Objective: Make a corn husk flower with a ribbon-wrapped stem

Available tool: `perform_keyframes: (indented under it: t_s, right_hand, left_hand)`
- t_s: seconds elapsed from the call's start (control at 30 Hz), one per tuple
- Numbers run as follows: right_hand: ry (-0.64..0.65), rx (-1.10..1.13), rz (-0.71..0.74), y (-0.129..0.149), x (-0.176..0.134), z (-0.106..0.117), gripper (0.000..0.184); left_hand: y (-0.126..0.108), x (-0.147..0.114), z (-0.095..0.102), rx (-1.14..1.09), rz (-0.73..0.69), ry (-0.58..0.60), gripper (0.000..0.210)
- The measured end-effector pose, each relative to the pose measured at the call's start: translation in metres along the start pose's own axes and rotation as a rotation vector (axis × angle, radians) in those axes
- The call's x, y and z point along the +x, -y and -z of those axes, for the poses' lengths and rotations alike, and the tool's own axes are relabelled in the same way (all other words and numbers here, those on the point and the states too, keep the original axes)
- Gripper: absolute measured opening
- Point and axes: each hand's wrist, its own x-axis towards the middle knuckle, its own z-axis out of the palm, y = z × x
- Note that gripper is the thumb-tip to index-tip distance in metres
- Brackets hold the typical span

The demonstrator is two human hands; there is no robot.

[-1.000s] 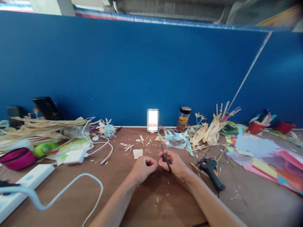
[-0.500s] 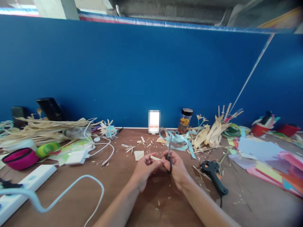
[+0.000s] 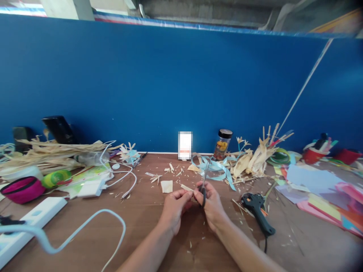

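My left hand (image 3: 177,207) pinches a small pale strip (image 3: 187,187), which looks like dried corn husk; its end shows beyond the fingertips. Close beside it, my right hand (image 3: 212,204) is wrapped round a pair of scissors (image 3: 203,192) with black handles, blades pointing up and away. The fingertips of both hands meet or nearly meet over the table. A square pale piece of husk (image 3: 166,186) lies just beyond my left hand. Cut husk strips (image 3: 155,177) and small scraps are scattered further back.
Right of my hands lies a black glue gun (image 3: 258,211). Light blue ribbon (image 3: 217,168), a lidded jar (image 3: 223,145) and a husk bundle (image 3: 255,160) stand behind. Coloured paper (image 3: 314,179) covers the right side. At left are a power strip (image 3: 31,226) and a pink pouch (image 3: 22,190).
My left hand has shifted slightly right and its fingers have closed in more on the strip. The strip's visible end now points up and away. The scissors stay in my right hand.
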Motion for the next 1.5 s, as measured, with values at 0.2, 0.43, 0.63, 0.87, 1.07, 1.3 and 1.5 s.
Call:
perform_keyframes:
  t_s: [0.2,0.43,0.63,0.87,1.07,1.3,1.5]
  right_hand:
    - [-0.013,-0.039,0.002,0.002,-0.001,-0.003,0.039]
    - [0.158,-0.259,-0.103,0.010,-0.002,-0.001,0.035]
    - [0.423,-0.416,-0.194,0.007,-0.004,0.003,0.030]
    - [0.532,-0.488,-0.214,0.008,-0.005,0.006,0.030]
    - [0.507,-0.518,-0.217,0.009,-0.003,0.008,0.030]
    - [0.494,-0.504,-0.213,0.011,-0.003,0.008,0.030]
    - [0.492,-0.506,-0.222,0.012,-0.003,0.007,0.031]
  left_hand:
    - [0.004,0.004,0.002,-0.002,-0.039,0.013,0.017]
    - [-0.017,0.011,0.015,-0.111,-0.012,-0.074,0.013]
    - [-0.033,0.021,0.034,-0.184,-0.058,-0.082,0.008]
    - [-0.030,0.021,0.031,-0.100,-0.063,-0.082,0.013]
    - [-0.026,0.018,0.026,-0.007,-0.033,-0.067,0.016]
    - [-0.023,0.021,0.027,0.037,-0.022,-0.072,0.021]
    - [-0.023,0.019,0.025,0.042,-0.010,-0.059,0.021]
